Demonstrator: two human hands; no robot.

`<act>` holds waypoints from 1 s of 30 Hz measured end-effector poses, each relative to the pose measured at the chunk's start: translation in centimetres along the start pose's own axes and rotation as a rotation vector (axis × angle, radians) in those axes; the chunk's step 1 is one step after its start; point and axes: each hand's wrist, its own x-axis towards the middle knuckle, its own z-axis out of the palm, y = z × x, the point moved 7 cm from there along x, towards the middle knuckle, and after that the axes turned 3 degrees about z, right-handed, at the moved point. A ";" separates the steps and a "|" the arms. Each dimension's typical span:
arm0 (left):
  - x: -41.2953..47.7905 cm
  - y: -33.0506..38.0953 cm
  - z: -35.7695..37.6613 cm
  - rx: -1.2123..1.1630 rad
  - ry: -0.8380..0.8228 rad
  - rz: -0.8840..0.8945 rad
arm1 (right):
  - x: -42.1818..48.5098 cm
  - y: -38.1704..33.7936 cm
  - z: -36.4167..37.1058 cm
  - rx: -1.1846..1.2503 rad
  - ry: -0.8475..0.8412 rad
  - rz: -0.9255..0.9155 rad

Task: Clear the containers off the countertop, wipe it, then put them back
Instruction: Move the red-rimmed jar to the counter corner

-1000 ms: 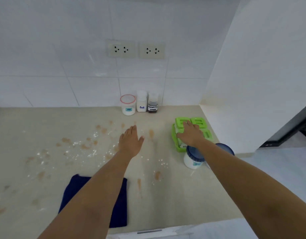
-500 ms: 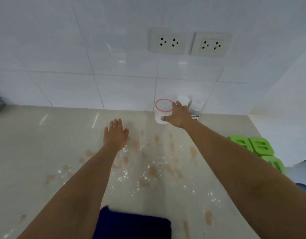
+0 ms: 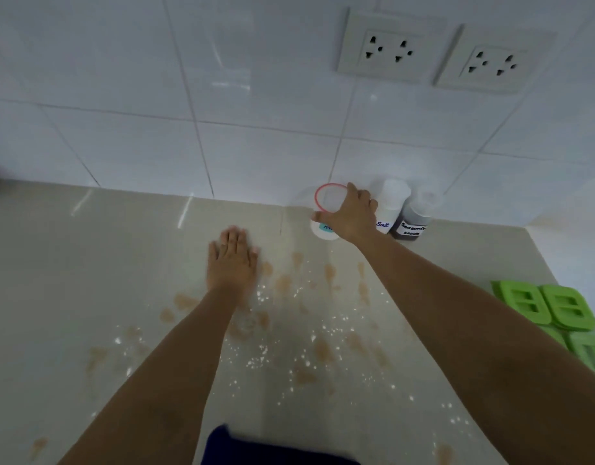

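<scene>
My right hand (image 3: 351, 216) is gripping the red-rimmed white jar (image 3: 328, 209), fingers curling over its far side and thumb on the near, covering most of its blurred teal label. Just beyond my knuckles the salt bottle (image 3: 391, 204) and seasoning sauce bottle (image 3: 413, 219) are standing against the tiled wall. My left hand (image 3: 232, 260) is lying flat, fingers spread, on the stained countertop (image 3: 88, 263). The frame is cropping the green-lidded container (image 3: 551, 307) and blue cloth (image 3: 276, 451).

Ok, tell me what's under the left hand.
The left hand lies flat on the beige countertop, at the edge of brown stains and white powder specks. Whether any mess lies beneath the palm is hidden.
</scene>
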 end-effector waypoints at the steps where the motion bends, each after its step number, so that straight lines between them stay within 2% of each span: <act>1: 0.0 -0.1 0.1 -0.010 0.006 0.000 | 0.0 0.0 0.5 0.109 -0.019 0.025; 4: -0.1 -0.1 0.2 -0.028 0.003 0.001 | 0.1 0.2 1.2 0.338 -0.049 0.085; 11: -0.2 0.2 -0.6 -0.044 -0.073 0.005 | -1.8 0.7 0.0 0.397 -0.025 0.054; 16: -2.6 3.1 -1.9 -0.066 -0.041 0.058 | -4.5 1.7 -2.7 0.415 -0.024 0.021; 25: -11.4 10.4 -3.5 -0.070 0.030 0.192 | -13.2 5.6 -8.7 0.421 0.002 -0.036; 30: -19.0 13.6 -1.5 -0.076 -0.018 0.263 | -19.4 9.3 -10.4 0.428 0.005 -0.034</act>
